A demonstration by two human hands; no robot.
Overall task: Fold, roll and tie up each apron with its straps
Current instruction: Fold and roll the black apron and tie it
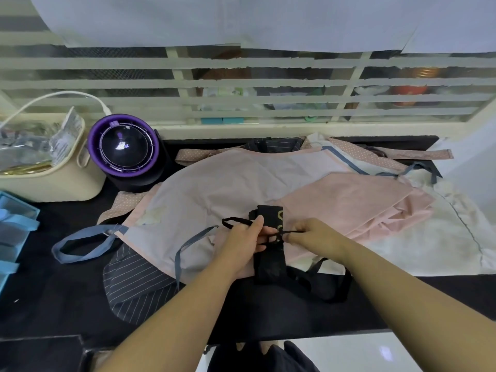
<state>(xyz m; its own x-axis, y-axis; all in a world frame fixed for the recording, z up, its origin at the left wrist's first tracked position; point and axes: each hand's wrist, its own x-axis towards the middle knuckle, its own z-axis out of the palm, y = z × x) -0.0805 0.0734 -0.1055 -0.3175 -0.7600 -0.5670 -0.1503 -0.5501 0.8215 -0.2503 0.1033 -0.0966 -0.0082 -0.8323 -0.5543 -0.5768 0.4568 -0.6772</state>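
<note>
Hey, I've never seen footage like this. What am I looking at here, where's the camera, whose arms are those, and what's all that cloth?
There is no machine here. A person wears one wide-angle camera on the head, so you look down along their bare arms. The left hand and right hand each pinch a thin black strap that crosses a rolled black apron; they appear to be tying it up. The roll lies on a pile of flat aprons on a dark counter: a pale pink apron, a dark pinstriped apron and a white apron. At the left stand a cream basket and a round purple-rimmed device.
</note>
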